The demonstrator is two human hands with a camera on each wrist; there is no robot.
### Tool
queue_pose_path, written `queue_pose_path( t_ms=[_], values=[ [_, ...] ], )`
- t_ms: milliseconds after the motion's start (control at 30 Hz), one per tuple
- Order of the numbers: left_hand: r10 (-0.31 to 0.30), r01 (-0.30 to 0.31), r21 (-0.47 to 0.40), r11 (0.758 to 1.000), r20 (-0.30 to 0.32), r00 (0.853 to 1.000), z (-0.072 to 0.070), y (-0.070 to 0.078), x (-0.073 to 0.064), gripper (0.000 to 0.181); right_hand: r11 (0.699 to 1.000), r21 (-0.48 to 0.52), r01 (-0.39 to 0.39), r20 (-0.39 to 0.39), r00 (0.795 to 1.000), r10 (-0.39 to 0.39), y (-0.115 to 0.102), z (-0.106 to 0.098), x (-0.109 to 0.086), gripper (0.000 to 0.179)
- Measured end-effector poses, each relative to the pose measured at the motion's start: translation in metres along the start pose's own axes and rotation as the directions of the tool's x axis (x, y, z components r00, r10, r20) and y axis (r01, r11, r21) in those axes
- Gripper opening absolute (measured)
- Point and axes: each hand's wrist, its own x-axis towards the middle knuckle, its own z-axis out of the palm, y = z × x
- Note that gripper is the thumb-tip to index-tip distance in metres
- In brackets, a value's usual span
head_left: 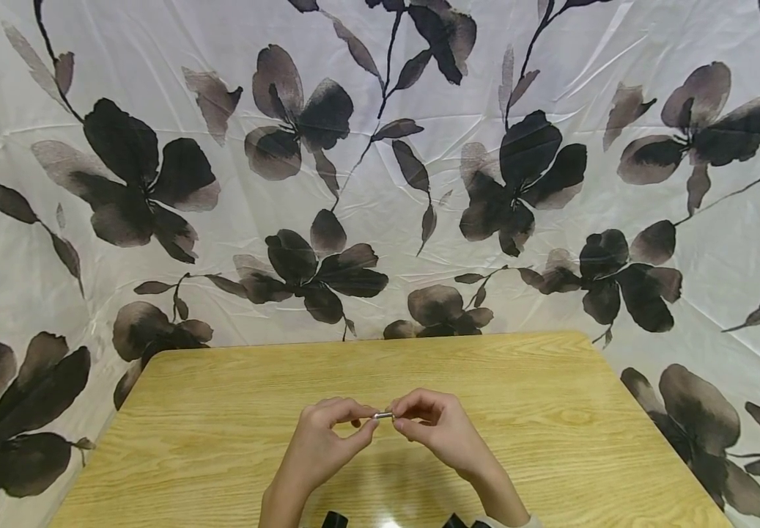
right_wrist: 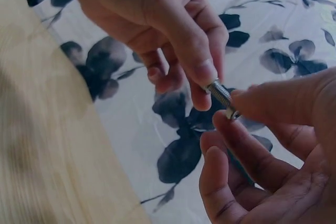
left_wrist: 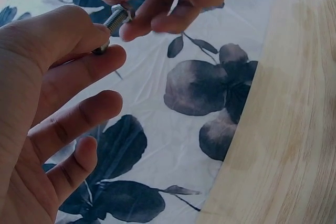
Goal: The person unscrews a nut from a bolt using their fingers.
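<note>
A small silver threaded bolt is held level above the table between both hands. My left hand pinches its head end between thumb and forefinger; in the left wrist view the bare thread sticks out past those fingertips. At the far end of the thread sits a metal nut. My right hand has thumb and forefinger on either side of the nut, pinching it. The other fingers of the left hand are spread loosely, those of the right bent, holding nothing. The bolt's head is mostly hidden by the left fingers.
The light wooden table lies under both hands. Behind it and along its sides hangs a white cloth with dark flowers. Dark bands show near the wrists at the bottom edge.
</note>
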Motion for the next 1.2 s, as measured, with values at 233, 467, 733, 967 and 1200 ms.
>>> queue_pose_path(
  t_ms=[233, 467, 733, 967, 1200],
  values=[
    [-0.009, 0.009, 0.002, 1.000, 0.003, 1.000, 0.0012, 0.0001, -0.0001, 0.019, 0.980, 0.014, -0.199, -0.079, 0.977, 0.200, -0.0052, 0.0003, 0.0013, 0.037],
    [0.009, -0.009, 0.002, 1.000, 0.013, 1.000, 0.0029, -0.0001, -0.0006, 0.020, 0.961, -0.019, -0.274, -0.034, 0.961, 0.273, -0.0004, 0.0014, 0.0016, 0.044],
    [0.028, -0.028, -0.008, 1.000, 0.013, 1.000, 0.0032, -0.0007, -0.0005, 0.024, 0.983, -0.036, -0.182, -0.008, 0.983, 0.182, 0.0006, -0.0016, 0.0002, 0.028],
    [0.014, -0.014, -0.006, 1.000, 0.010, 1.000, 0.0021, -0.0007, -0.0001, 0.021, 0.992, 0.011, -0.126, -0.002, 0.992, 0.126, -0.0005, -0.0013, -0.0001, 0.029],
    [0.011, -0.012, -0.008, 1.000, -0.008, 1.000, 0.0008, 0.0001, 0.0001, 0.022, 0.998, 0.016, -0.066, 0.000, 0.998, 0.066, -0.0001, -0.0010, 0.0000, 0.028]
  ],
)
